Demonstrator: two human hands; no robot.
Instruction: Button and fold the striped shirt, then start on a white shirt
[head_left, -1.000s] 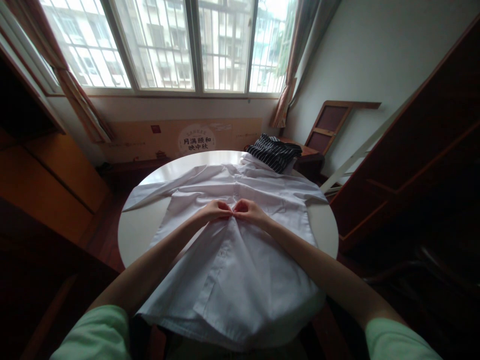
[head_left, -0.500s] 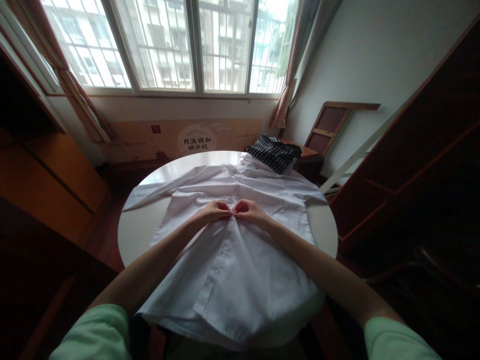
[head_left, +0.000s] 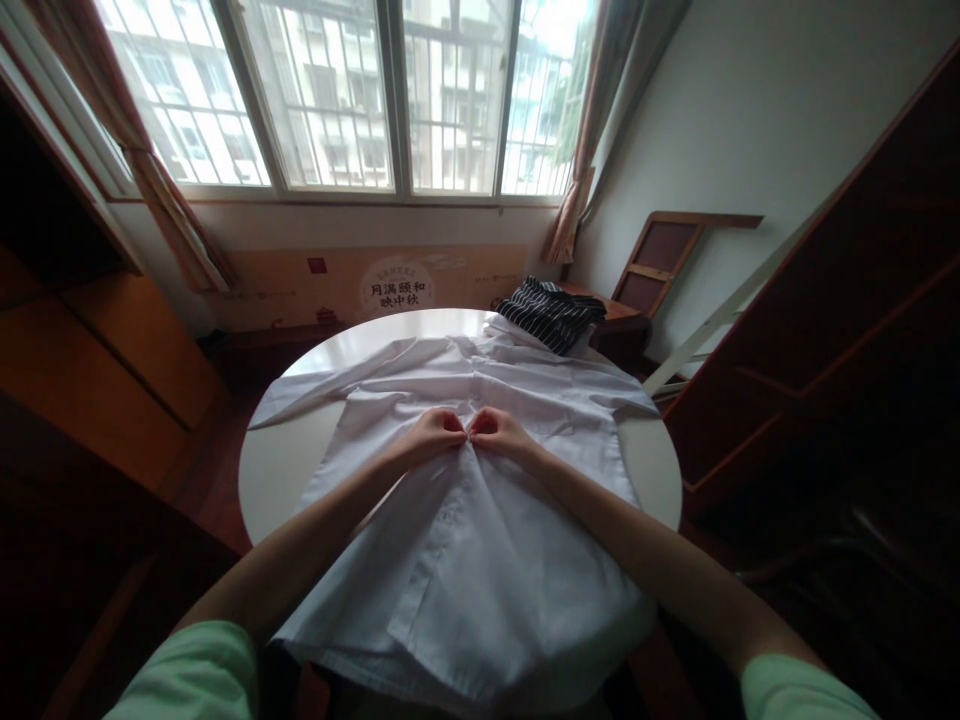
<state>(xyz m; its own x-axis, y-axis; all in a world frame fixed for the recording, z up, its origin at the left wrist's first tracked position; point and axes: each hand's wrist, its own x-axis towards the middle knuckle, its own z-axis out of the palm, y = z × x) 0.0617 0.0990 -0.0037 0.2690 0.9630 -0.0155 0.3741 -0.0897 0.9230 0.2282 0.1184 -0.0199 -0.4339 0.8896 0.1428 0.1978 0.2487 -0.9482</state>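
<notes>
A white long-sleeved shirt [head_left: 525,560] lies spread front-up over a round white table [head_left: 274,480], its lower hem hanging over the near edge. At the middle of its front, my left hand [head_left: 439,432] pinches the button strip. My right hand [head_left: 496,432] pinches the same strip just beside it, the fingertips of both hands almost touching. Cloth is drawn up into a small ridge there, with creases running down from it. Whatever button lies between the fingertips is too small to make out.
Folded clothes, a black striped garment [head_left: 551,312] on top of white cloth, sit at the table's far right. Behind stands a wooden chair [head_left: 660,262] near the wall. A long printed box [head_left: 300,285] lies under the window. Dark wooden furniture [head_left: 817,330] rises on the right.
Both hands stay pinched at the same spot on the shirt front. The whole view has shifted slightly, so everything appears a little lower.
</notes>
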